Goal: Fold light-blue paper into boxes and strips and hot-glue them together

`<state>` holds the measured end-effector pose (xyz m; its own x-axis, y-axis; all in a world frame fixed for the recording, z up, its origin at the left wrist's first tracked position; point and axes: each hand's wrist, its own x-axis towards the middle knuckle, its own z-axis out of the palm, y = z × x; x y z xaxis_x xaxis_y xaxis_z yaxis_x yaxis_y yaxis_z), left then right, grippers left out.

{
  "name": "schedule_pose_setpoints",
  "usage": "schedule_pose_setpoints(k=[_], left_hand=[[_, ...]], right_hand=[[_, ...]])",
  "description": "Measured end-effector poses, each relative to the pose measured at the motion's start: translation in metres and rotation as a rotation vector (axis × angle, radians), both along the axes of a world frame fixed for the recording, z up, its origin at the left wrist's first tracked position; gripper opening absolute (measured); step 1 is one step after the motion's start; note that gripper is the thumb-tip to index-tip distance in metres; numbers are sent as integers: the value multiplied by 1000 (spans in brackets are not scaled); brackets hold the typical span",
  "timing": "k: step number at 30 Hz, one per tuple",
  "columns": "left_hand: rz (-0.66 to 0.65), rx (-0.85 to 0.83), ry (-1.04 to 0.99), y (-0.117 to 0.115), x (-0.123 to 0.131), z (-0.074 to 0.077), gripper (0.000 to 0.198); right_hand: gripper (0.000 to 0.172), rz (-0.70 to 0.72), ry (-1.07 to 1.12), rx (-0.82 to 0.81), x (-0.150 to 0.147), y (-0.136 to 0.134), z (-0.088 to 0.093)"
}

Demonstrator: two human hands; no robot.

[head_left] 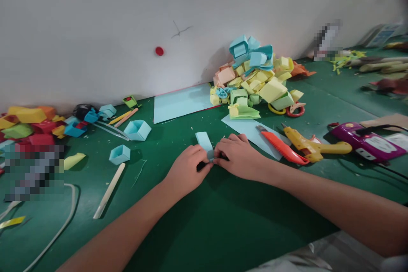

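Between my two hands a narrow light-blue paper strip lies on the green table, its near end pinched at my fingertips. My left hand is closed on the left side of that end. From the right, my right hand grips the same end with thumb and bent fingers, so part of the strip is hidden. To the left stand two folded light-blue paper boxes, a larger box and a smaller box. Beside the smaller one rests a pale flat stick.
Beyond my right hand are a blue sheet, an orange cutter knife, a yellow glue gun and a purple power strip. A pile of folded paper pieces leans near the wall. More coloured boxes and a white cable lie left.
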<state>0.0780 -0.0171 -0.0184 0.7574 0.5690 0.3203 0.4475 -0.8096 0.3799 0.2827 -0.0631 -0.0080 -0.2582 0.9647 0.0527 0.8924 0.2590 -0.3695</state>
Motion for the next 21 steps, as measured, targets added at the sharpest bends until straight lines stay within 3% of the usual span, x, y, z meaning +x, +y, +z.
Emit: schedule_pose_setpoints(k=[7, 15, 21], left_hand=[[-15, 76, 87, 2, -1, 1, 19], [-74, 180, 228, 6, -5, 9, 14], [-149, 533, 309, 3, -2, 7, 25]], right_hand=[[10, -23, 62, -3, 2, 5, -3], [13, 65, 46, 114, 7, 7, -8], [7, 265, -30, 191, 14, 8, -6]])
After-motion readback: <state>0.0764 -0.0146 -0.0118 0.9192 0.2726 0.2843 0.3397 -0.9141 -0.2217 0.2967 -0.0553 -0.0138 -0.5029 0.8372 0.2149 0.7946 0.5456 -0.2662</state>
